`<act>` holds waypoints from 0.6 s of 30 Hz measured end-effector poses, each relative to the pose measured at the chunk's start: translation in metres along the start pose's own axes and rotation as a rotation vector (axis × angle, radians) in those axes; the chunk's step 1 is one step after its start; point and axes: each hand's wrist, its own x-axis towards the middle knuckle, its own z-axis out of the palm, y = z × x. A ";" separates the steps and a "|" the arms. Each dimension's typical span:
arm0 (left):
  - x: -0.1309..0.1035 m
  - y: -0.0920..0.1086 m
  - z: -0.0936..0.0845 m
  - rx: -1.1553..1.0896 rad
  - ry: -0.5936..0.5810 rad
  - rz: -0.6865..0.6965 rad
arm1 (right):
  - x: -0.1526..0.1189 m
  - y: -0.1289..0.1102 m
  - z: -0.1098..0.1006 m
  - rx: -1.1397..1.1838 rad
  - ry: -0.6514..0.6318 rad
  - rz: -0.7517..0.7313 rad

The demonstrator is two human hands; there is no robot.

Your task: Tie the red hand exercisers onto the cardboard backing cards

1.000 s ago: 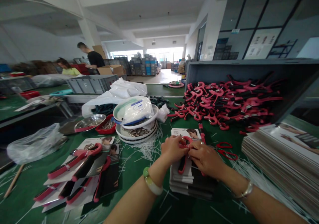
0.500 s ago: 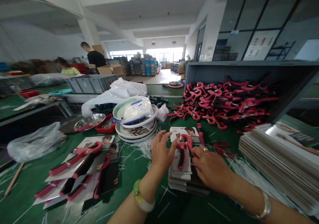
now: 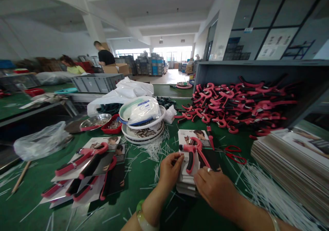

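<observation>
Pink-and-black pliers (image 3: 197, 148) with a curved jaw lie on a printed backing card (image 3: 185, 133), on top of a small stack of such cards. My left hand (image 3: 169, 171) is at the stack's left edge, thumb and fingers pinched together beside the pliers; what they pinch is too small to make out. My right hand (image 3: 216, 191) rests low on the right side, its fingers curled at the lower end of the pink handle and the card. Its fingertips are partly hidden, so what they grip cannot be made out.
Carded pliers (image 3: 86, 159) lie overlapped at left. A grey crate (image 3: 257, 65) on its side spills more pliers. Red-handled scissors (image 3: 235, 154), white zip ties (image 3: 272, 190) and a tall card stack (image 3: 285, 172) are at right. Stacked bowls (image 3: 142, 135) stand behind; two people work farther back.
My left hand has come down from above the pliers' left side and closed into a pinch at the card's edge. My right hand has slid slightly down. The view has shifted a little.
</observation>
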 end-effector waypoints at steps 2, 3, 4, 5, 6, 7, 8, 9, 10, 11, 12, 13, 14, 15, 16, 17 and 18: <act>0.000 0.000 0.000 0.035 0.011 0.040 | 0.003 0.008 0.002 0.063 0.047 0.078; 0.000 -0.001 0.000 0.057 0.010 0.076 | 0.006 0.015 0.003 0.113 0.076 0.129; 0.000 -0.001 -0.001 0.081 0.008 0.124 | 0.009 0.021 0.005 0.175 0.102 0.179; 0.001 -0.001 -0.001 0.107 0.004 0.181 | 0.011 0.027 0.007 0.246 0.121 0.225; 0.001 -0.001 -0.001 0.129 -0.001 0.243 | 0.014 0.032 0.009 0.321 0.130 0.265; 0.002 -0.001 -0.002 0.147 -0.008 0.303 | 0.015 0.036 0.012 0.394 0.131 0.298; 0.002 -0.001 -0.002 0.162 -0.015 0.359 | 0.016 0.038 0.014 0.455 0.128 0.328; 0.002 0.000 -0.002 0.179 -0.025 0.405 | 0.016 0.038 0.017 0.500 0.119 0.356; 0.003 0.000 -0.003 0.206 -0.040 0.442 | 0.016 0.038 0.019 0.528 0.109 0.384; 0.003 0.000 -0.004 0.247 -0.054 0.468 | 0.015 0.036 0.021 0.538 0.100 0.408; 0.003 0.000 -0.004 0.300 -0.067 0.486 | 0.014 0.034 0.022 0.538 0.091 0.426; 0.003 0.001 -0.005 0.361 -0.075 0.499 | 0.013 0.032 0.023 0.535 0.082 0.437; 0.003 0.001 -0.005 0.422 -0.080 0.509 | 0.012 0.031 0.023 0.532 0.074 0.443; 0.004 0.002 -0.006 0.474 -0.082 0.517 | 0.012 0.030 0.023 0.529 0.068 0.446; 0.004 0.003 -0.006 0.510 -0.081 0.525 | 0.012 0.029 0.022 0.527 0.063 0.445; 0.004 0.004 -0.006 0.530 -0.078 0.528 | 0.012 0.029 0.022 0.525 0.061 0.441; 0.004 0.005 -0.006 0.539 -0.076 0.527 | 0.012 0.029 0.021 0.522 0.060 0.434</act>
